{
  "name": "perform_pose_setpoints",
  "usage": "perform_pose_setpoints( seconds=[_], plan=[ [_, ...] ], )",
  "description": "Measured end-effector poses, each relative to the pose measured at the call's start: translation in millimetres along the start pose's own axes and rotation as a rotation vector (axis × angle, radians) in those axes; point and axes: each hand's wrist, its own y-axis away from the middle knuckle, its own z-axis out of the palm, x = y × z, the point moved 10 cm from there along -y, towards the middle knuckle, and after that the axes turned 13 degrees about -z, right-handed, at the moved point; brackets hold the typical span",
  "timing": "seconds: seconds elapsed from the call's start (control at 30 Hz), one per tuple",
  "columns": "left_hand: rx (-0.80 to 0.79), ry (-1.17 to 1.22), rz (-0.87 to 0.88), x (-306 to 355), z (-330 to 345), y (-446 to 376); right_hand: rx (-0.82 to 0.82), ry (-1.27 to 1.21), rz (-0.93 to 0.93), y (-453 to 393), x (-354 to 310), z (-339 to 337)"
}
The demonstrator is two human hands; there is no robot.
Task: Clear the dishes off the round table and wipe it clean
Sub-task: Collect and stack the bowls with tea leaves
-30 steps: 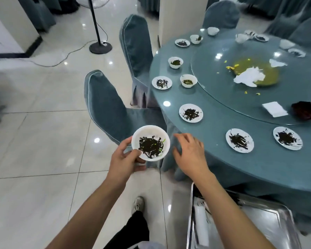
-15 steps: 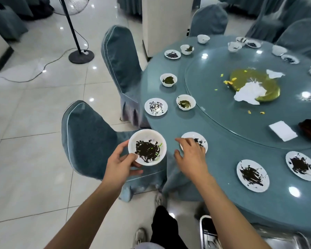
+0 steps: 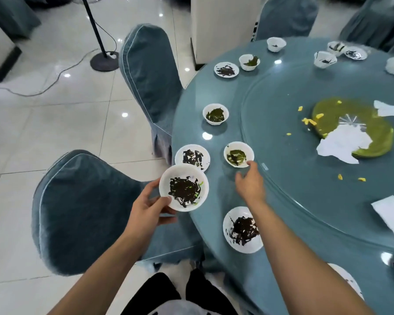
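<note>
Barely started, by the look of it: the left hand gripped one dirty plate just off the desk's near edge, while the right hand, fingers loosely spread and empty, reached at a small bowl. Plates, bowls, paper scraps and a green spill crowded the desk; wiping looked far off.

bright even indoor light, white glare spots mirrored on the glossy pale tiled floor and the round teal glass-topped table, soft shadows, wide-angle bending at edges, far dishes blurred
</note>
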Motion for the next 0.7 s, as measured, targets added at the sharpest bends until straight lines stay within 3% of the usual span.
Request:
perform_pose_setpoints(
  seconds=[0.2,0.4,0.7],
  plan=[
    [0.028,-0.002,-0.03,7,7,-30,0.045,-0.072,0.219,-43,33,3],
    [-0.016,-0.079,-0.111,-13,25,-64,0.055,-0.163,0.289,-73,72,25],
    [-0.041,-0.14,-0.275,-70,51,-125,0.094,-0.342,0.225,-75,74,22]
  ],
)
